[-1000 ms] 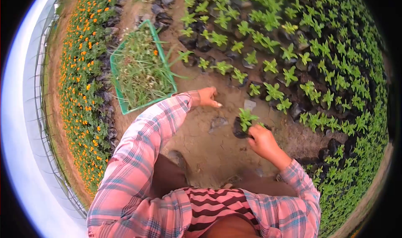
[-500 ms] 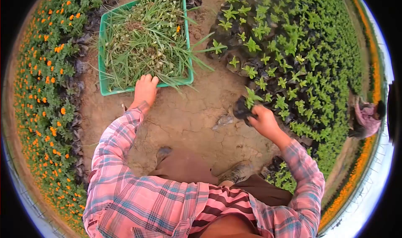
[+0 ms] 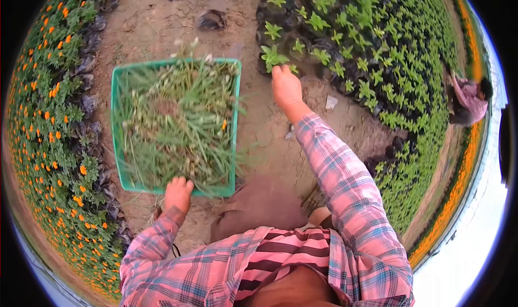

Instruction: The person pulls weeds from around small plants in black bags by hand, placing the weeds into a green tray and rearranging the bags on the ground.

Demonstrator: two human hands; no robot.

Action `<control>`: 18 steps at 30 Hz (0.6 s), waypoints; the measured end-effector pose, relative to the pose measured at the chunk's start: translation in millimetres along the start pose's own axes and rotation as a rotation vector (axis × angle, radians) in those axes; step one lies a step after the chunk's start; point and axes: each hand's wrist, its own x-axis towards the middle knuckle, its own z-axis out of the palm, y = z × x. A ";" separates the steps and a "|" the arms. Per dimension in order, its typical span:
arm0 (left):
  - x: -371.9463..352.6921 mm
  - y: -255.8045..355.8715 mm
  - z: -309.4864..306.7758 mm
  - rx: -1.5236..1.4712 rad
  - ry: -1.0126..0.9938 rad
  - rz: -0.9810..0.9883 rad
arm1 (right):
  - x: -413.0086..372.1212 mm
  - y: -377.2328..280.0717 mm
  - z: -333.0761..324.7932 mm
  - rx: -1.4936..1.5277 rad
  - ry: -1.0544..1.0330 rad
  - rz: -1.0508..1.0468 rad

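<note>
My left hand (image 3: 178, 195) is closed over the near rim of a green plastic crate (image 3: 237, 129). Pulled grass and weeds (image 3: 172, 118) fill the crate, blurred by motion, with one orange flower among them. Out to the right, my right hand (image 3: 286, 86) has its fingers closed at a leafy green seedling (image 3: 273, 57) at the near left corner of the plant bed. The seedling's black bag is mostly hidden behind my fingers. Other seedlings in black bags (image 3: 319, 55) stand close by.
Orange marigolds (image 3: 59, 145) in dark bags line the left side. Rows of green seedlings (image 3: 410, 80) spread to the right, where another person (image 3: 470, 99) crouches. A dark bag (image 3: 211, 20) lies on the dirt path (image 3: 156, 15) beyond the crate.
The crate has slid nearer to my body with my left hand on its rim. My right hand has gone forward and left, from beside the bed to its corner, with the seedling.
</note>
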 end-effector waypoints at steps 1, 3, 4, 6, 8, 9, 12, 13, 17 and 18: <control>-13.9 3.2 4.8 0.016 -0.160 0.004 | -3.9 -1.5 -0.6 -0.002 -0.001 0.017; -13.6 6.5 -7.4 0.039 -0.321 0.023 | -8.3 -4.9 -13.0 -0.002 -0.039 0.034; -9.9 3.1 -15.0 -0.022 -0.558 0.115 | -13.6 -4.5 -21.2 -0.009 -0.038 0.054; 25.2 -4.7 -45.9 -0.252 -0.903 0.263 | -30.3 -1.6 -44.0 0.102 0.032 -0.030; 91.8 0.8 -92.9 -0.553 -0.890 0.423 | -58.3 12.0 -52.0 0.102 0.061 -0.006; 122.7 15.1 -123.1 -0.689 -0.779 0.531 | -76.9 19.9 -56.2 0.116 0.067 0.031; 207.2 64.0 -172.0 -0.777 -0.597 0.590 | -134.1 50.9 -55.4 0.094 -0.021 0.377; 237.4 77.3 -170.7 -0.726 -0.517 0.731 | -152.1 59.8 -55.3 0.109 -0.014 0.507; 303.2 169.6 -171.3 -0.681 -0.238 0.984 | -232.5 128.6 -19.2 0.116 0.126 0.849; 308.3 186.2 -162.8 -0.740 -0.200 1.007 | -243.5 138.8 -30.5 0.092 0.106 0.955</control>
